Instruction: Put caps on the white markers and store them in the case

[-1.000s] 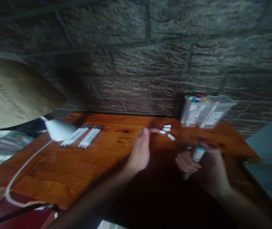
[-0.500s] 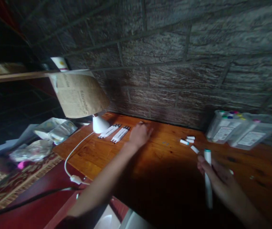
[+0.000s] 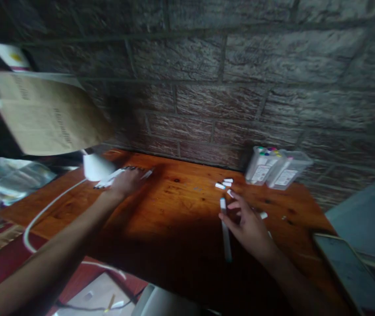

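Observation:
My left hand (image 3: 126, 181) is over a group of white markers (image 3: 106, 181) with dark tips, close to the lamp base. Blur hides its fingers, so a grip cannot be made out. One pale marker (image 3: 147, 174) shows just past its right side. My right hand (image 3: 248, 221) has its fingers apart. Its thumb tip overlaps a white marker with a teal end (image 3: 226, 232), which appears to lie on the table. The index fingertip is at a small white cap (image 3: 229, 192). Several short white caps (image 3: 220, 186) lie just beyond.
Two clear plastic cases (image 3: 284, 175) stand by the brick wall, the left one holding coloured markers. A lamp (image 3: 97, 167) with a paper shade and white cord is at the left. A phone-like device (image 3: 352, 267) lies at the right edge of the wooden table (image 3: 177, 197).
The view has turned right. My left hand has moved left onto the marker group. My right hand has opened from its hold on the teal-ended marker and reaches toward a cap.

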Demonstrator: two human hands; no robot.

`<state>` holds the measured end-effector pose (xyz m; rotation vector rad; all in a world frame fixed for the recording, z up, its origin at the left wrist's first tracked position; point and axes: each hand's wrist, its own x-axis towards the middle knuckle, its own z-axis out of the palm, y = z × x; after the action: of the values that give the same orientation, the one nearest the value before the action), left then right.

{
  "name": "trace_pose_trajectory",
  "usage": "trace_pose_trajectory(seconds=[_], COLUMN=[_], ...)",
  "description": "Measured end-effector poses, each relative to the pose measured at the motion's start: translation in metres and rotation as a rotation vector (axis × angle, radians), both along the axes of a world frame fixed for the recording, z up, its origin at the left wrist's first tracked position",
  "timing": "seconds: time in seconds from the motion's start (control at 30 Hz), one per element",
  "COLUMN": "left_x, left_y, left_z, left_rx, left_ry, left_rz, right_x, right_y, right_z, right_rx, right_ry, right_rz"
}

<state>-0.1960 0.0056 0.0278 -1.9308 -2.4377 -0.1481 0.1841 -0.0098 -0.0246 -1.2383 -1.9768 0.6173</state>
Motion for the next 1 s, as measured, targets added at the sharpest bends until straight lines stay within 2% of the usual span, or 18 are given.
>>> trace_pose_trajectory(seconds=[0.1, 0.17, 0.23, 0.3, 0.4, 0.47, 0.53, 0.63, 0.7, 0.83, 1.0], left_x=[0.042, 0.087, 0.132, 0.167, 0.188, 0.188, 0.184, 0.182, 0.183, 0.184, 0.189], left_y=[0.017, 0.026, 0.030, 0.030, 0.026, 0.023, 0.023, 0.024, 0.024, 0.018, 0.009], left_z=[0.010, 0.012, 0.006, -0.006, -0.029, -0.041, -0.047, -0.050, -0.050, -0.049, -0.045], left_rx=[0.085, 0.219, 0.253, 0.190, 0.061, -0.028, -0.068, -0.084, -0.089, -0.108, -0.192], left_ry=[-0.216, -0.685, -1.067, -1.389, -1.752, -1.841, -1.846, -1.795, -1.736, -1.691, -1.860], left_rz=[-0.200, -0.454, -0.570, -0.555, -0.408, -0.337, -0.319, -0.374, -0.431, -0.473, -0.446], right_x=[0.003, 0.009, 0.021, 0.039, 0.068, 0.083, 0.091, 0.094, 0.092, 0.086, 0.074], right_y=[0.000, 0.005, 0.015, 0.027, 0.038, 0.038, 0.033, 0.022, 0.018, 0.017, 0.018], right_z=[0.012, 0.021, 0.029, 0.036, 0.046, 0.053, 0.059, 0.066, 0.066, 0.058, 0.045], right_rx=[0.017, -0.005, -0.035, -0.055, -0.126, -0.254, -0.430, -0.673, -0.763, -0.751, -0.689], right_ry=[-0.046, -0.038, -0.012, -0.007, -0.095, -0.175, -0.233, -0.249, -0.225, -0.186, -0.188], right_rz=[-0.002, -0.005, -0.004, -0.034, -0.033, 0.075, 0.151, 0.135, 0.097, 0.084, 0.101])
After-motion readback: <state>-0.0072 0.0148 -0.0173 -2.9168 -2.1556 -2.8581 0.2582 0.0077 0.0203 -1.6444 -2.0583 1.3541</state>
